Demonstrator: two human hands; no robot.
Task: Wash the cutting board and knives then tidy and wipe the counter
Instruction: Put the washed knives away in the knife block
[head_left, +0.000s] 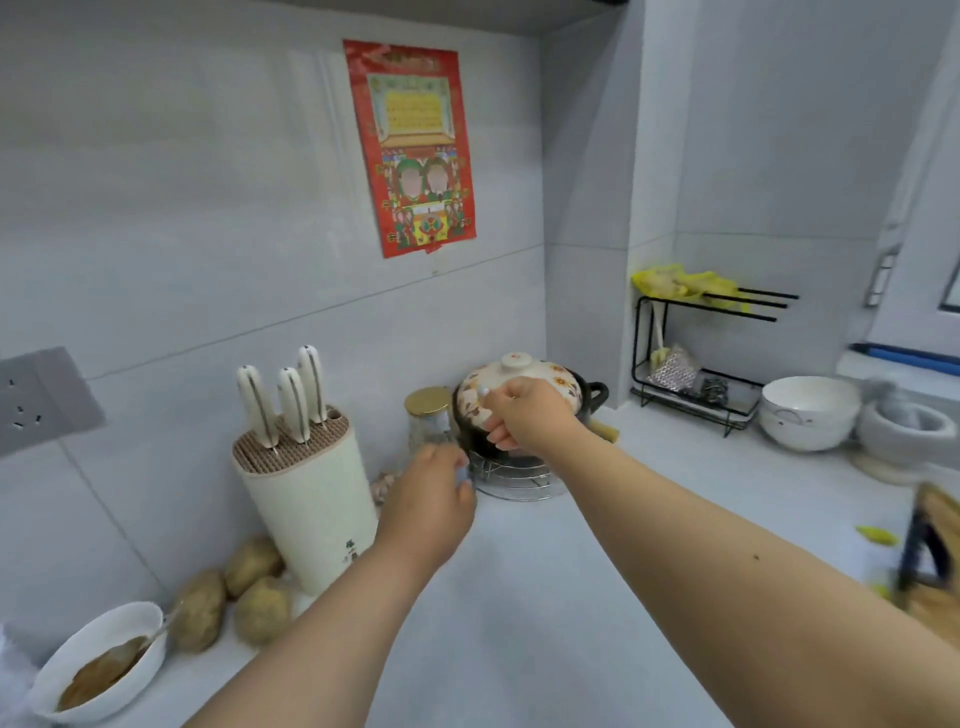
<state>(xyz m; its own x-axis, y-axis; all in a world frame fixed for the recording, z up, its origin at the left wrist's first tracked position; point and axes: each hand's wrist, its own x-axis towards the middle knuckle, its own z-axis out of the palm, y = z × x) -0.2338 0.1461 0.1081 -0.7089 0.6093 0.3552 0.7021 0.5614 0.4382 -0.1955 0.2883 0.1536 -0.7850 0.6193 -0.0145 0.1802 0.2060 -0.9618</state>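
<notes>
Both my arms reach to the back corner of the pale counter (519, 597). My right hand (530, 413) grips the near side of a black clay pot (587, 400) with a flowered lid (519, 371), fingers curled over its rim. My left hand (434, 493) is at the left of the round wire rack (514, 480) under the pot, fingers bent toward it; what it holds cannot be made out. A cream knife block (311, 499) with three white-handled knives (293, 397) stands to the left. A wooden cutting board (935, 561) shows at the right edge.
A gold-lidded glass jar (428, 415) stands behind my left hand. Potatoes (249, 592) and a white bowl of brown paste (98, 665) lie at the front left. A black wire rack (696, 358), stacked white bowls (808, 413) and a stone mortar (906, 434) are at the right.
</notes>
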